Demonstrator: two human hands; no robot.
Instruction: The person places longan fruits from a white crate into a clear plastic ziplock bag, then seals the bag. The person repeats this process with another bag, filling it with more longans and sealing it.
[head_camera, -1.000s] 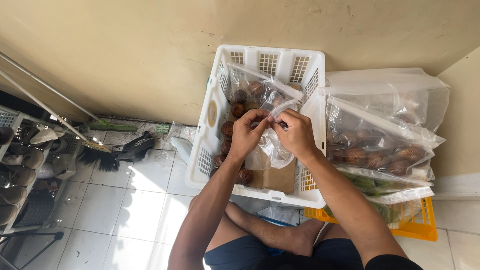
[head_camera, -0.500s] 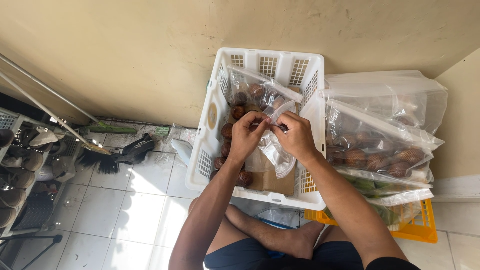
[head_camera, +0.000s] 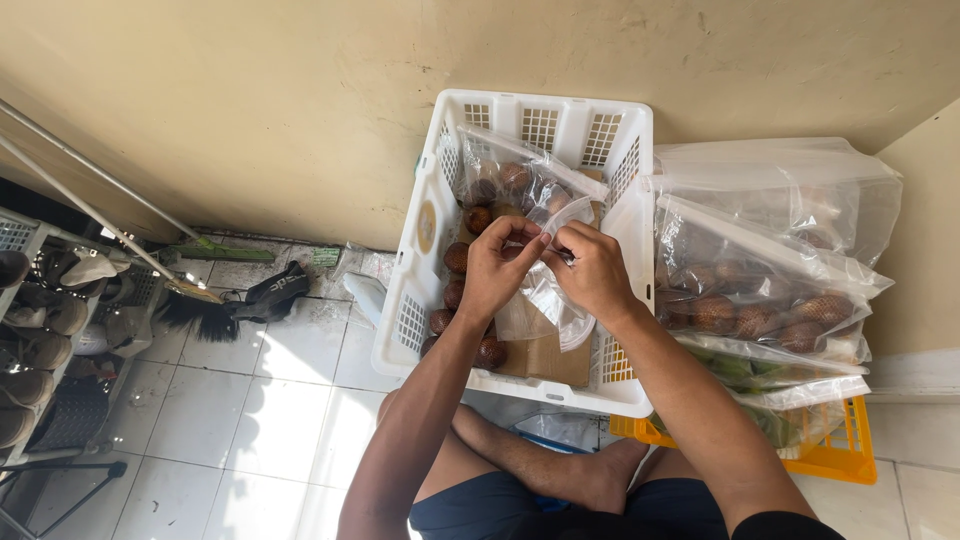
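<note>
At frame centre, over the crate (head_camera: 430, 290), my left hand (head_camera: 500, 268) and right hand (head_camera: 592, 272) each pinch the empty bag (head_camera: 552, 305), fingers closed on its mouth.

— What colour is the crate (head_camera: 620, 150) by the far wall?
— White, with grid-patterned vent panels. The fruits (head_camera: 456, 258) in it are reddish-brown and scaly.
— And the small bag (head_camera: 545, 300) at the fingers?
— Clear plastic, over a tan cardboard sheet (head_camera: 545, 358).
— To the right?
— Clear bags of brown scaly fruit (head_camera: 750, 315) sit above an orange-yellow crate (head_camera: 835, 455).
— The rest?
— Cream-yellow wall (head_camera: 300, 100), white floor tiles (head_camera: 250, 390), a black broom head (head_camera: 215, 315) at left, dark blue shorts (head_camera: 480, 510) near.
</note>
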